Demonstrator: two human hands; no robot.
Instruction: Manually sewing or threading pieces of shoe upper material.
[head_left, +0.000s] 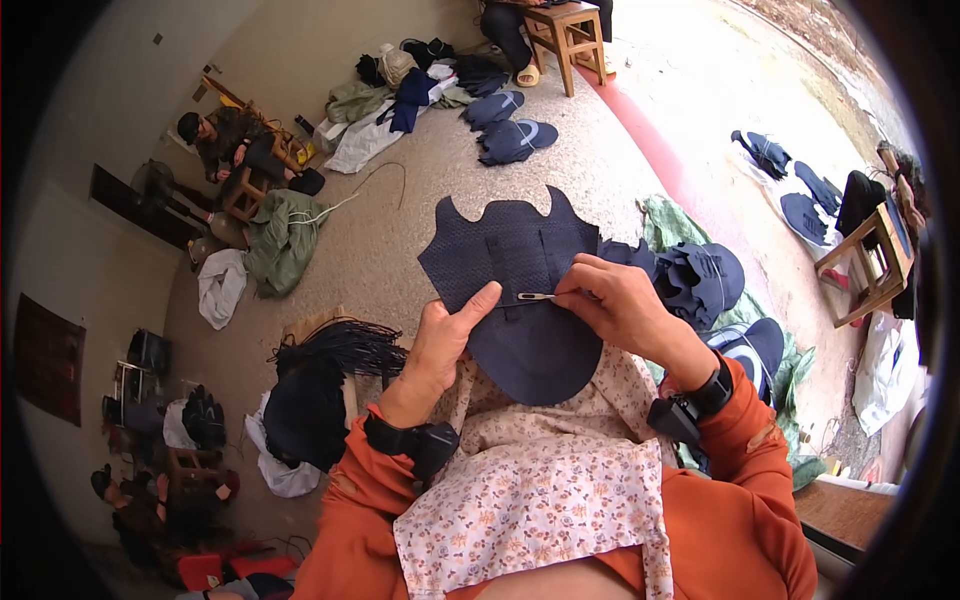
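A dark navy shoe upper (520, 250), flat with a rounded toe end toward me and cut-out corners at the far end, is in front of my apron. My left hand (438, 340) grips its left edge, thumb on top and the other fingers hidden beneath. Across the middle of the upper lies a small silvery metal tool with a long slot (536, 296), like a large-eyed needle. Its right end goes in between the closed thumb and forefinger of my right hand (617, 300). A patterned apron (540, 500) covers my lap.
Bundled navy uppers (700, 280) lie on green sheeting to my right. Black laces (345, 350) hang near a dark bundle at left. Tied uppers (515, 140) and piled cloth (400, 90) lie farther off. Other people sit around on wooden stools (565, 40); a green sack (285, 240) stands at left.
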